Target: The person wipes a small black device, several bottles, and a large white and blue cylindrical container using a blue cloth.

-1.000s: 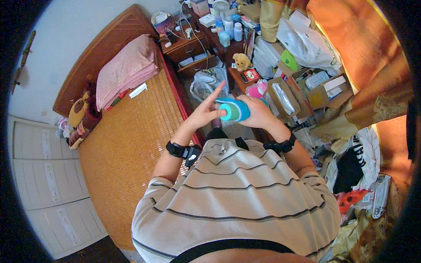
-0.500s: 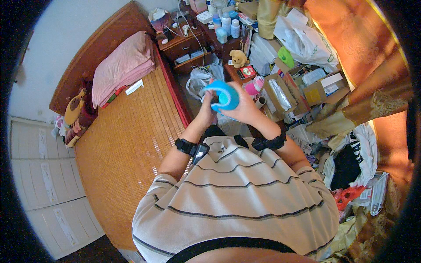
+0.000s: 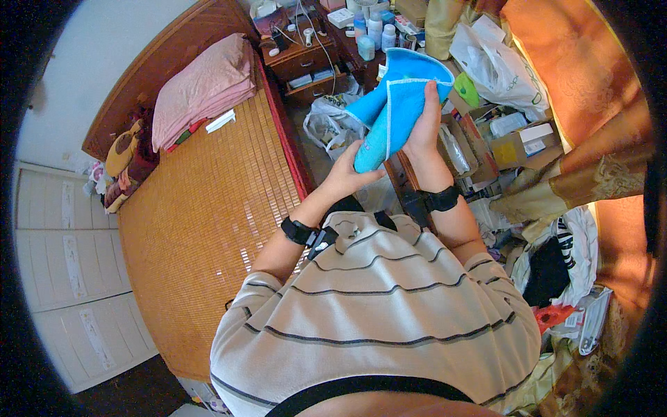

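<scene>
A blue cloth with a pale stitched edge drapes over and partly around a teal cylinder, whose kind I cannot make out. My left hand is closed round the near, lower end of the cylinder. Higher up and to the right, my right hand grips the cloth from the side, thumb along its edge. The cylinder tilts, its upper part hidden under the cloth. Both are held in the air in front of my chest. Black straps with small devices circle both wrists.
On the left is a bed with a woven mat and a pink pillow. A wooden nightstand stands ahead, beside a desk with several bottles. Cardboard boxes and bags crowd the right, by orange curtains.
The cloth, bunched round the cylinder before, now flares open upward. My right hand has moved up and right with it, while the left hand holds the cylinder's lower end. The view has shifted slightly.
</scene>
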`<action>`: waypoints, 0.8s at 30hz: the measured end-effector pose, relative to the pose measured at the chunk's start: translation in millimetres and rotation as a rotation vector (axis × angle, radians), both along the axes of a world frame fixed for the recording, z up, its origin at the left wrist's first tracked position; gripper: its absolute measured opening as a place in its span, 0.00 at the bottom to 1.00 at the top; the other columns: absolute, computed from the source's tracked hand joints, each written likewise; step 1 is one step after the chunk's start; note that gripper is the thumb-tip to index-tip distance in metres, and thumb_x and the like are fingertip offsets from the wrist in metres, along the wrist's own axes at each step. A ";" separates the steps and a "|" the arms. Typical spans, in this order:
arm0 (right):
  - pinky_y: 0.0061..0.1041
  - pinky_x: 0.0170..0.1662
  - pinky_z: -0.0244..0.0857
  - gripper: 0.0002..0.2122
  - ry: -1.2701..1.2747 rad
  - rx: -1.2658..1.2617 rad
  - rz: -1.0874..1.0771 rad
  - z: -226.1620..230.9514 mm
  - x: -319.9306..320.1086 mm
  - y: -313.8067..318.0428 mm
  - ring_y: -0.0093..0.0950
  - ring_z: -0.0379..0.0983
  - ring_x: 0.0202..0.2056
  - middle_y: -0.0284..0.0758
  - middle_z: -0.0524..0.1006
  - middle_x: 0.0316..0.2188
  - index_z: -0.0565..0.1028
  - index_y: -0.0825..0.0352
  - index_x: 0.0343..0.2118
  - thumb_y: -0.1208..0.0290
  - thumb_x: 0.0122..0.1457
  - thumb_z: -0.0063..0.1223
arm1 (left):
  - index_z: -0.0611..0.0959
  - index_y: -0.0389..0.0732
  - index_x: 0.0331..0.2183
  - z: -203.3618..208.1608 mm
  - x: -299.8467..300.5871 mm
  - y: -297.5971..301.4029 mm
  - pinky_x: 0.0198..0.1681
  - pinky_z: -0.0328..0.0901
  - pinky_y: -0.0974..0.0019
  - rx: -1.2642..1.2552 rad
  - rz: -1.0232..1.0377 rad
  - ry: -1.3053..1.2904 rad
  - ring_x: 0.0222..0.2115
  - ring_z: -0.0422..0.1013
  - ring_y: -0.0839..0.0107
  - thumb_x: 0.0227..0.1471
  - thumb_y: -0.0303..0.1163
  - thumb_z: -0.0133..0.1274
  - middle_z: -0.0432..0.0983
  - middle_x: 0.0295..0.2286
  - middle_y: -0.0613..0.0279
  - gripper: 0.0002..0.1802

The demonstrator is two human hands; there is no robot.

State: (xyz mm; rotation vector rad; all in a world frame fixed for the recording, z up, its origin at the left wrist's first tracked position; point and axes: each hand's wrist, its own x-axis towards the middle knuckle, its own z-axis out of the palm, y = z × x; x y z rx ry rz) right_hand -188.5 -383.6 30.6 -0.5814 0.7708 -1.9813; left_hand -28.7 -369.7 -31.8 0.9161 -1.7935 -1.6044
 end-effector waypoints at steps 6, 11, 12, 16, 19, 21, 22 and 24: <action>0.26 0.34 0.66 0.27 0.138 0.116 0.062 -2.9 1.0 9.1 0.27 0.69 0.32 0.37 0.70 0.33 0.64 0.69 0.41 0.46 0.51 0.41 | 0.69 0.33 0.37 5.2 3.6 -8.7 0.24 0.62 0.71 0.289 -0.179 0.137 0.23 0.67 0.72 0.28 0.28 0.55 0.69 0.25 0.60 0.27; 0.23 0.35 0.64 0.24 0.083 0.082 0.295 -24.4 5.1 23.6 0.23 0.68 0.33 0.33 0.71 0.32 0.65 0.67 0.40 0.49 0.49 0.47 | 0.71 0.33 0.32 30.2 -1.8 0.9 0.14 0.55 0.74 0.582 -0.212 0.258 0.13 0.62 0.72 0.23 0.27 0.50 0.68 0.18 0.59 0.24; 0.23 0.37 0.63 0.25 0.198 0.093 0.299 -30.9 13.6 27.4 0.22 0.67 0.33 0.33 0.70 0.32 0.65 0.67 0.40 0.49 0.48 0.48 | 0.71 0.33 0.31 26.3 -6.2 1.3 0.13 0.54 0.74 0.681 -0.175 0.432 0.12 0.61 0.72 0.22 0.27 0.50 0.68 0.18 0.59 0.24; 0.22 0.40 0.60 0.23 0.368 0.035 0.342 -30.1 20.7 35.2 0.21 0.65 0.35 0.31 0.69 0.33 0.66 0.66 0.39 0.53 0.47 0.51 | 0.72 0.34 0.29 12.4 -3.0 -12.6 0.12 0.54 0.73 0.714 -0.276 0.553 0.12 0.62 0.71 0.20 0.27 0.50 0.69 0.19 0.59 0.23; 0.23 0.38 0.61 0.20 0.429 0.059 0.323 -36.7 13.3 30.6 0.22 0.66 0.33 0.31 0.70 0.31 0.66 0.67 0.38 0.60 0.46 0.54 | 0.71 0.35 0.29 36.0 -6.2 -10.1 0.12 0.55 0.73 0.640 -0.260 0.462 0.12 0.63 0.71 0.24 0.28 0.52 0.68 0.18 0.61 0.20; 0.23 0.37 0.62 0.19 0.294 0.048 0.228 -31.1 14.0 28.8 0.22 0.67 0.31 0.31 0.70 0.31 0.66 0.67 0.37 0.61 0.45 0.55 | 0.71 0.36 0.29 33.2 -9.0 -11.1 0.11 0.54 0.75 0.425 -0.101 0.265 0.12 0.62 0.74 0.30 0.31 0.54 0.68 0.18 0.62 0.18; 0.23 0.35 0.64 0.19 0.203 0.059 0.218 -23.3 14.2 28.4 0.23 0.68 0.31 0.32 0.70 0.31 0.66 0.68 0.36 0.63 0.43 0.56 | 0.72 0.35 0.31 38.7 -10.7 -12.3 0.12 0.55 0.77 0.352 -0.089 0.180 0.13 0.63 0.76 0.32 0.35 0.57 0.69 0.19 0.61 0.21; 0.24 0.35 0.64 0.19 0.167 0.094 0.169 -13.1 10.4 25.9 0.23 0.68 0.31 0.32 0.70 0.31 0.66 0.68 0.36 0.64 0.43 0.57 | 0.72 0.34 0.32 52.3 -15.7 -9.6 0.15 0.58 0.75 0.192 -0.020 0.018 0.15 0.64 0.76 0.32 0.35 0.58 0.69 0.20 0.61 0.23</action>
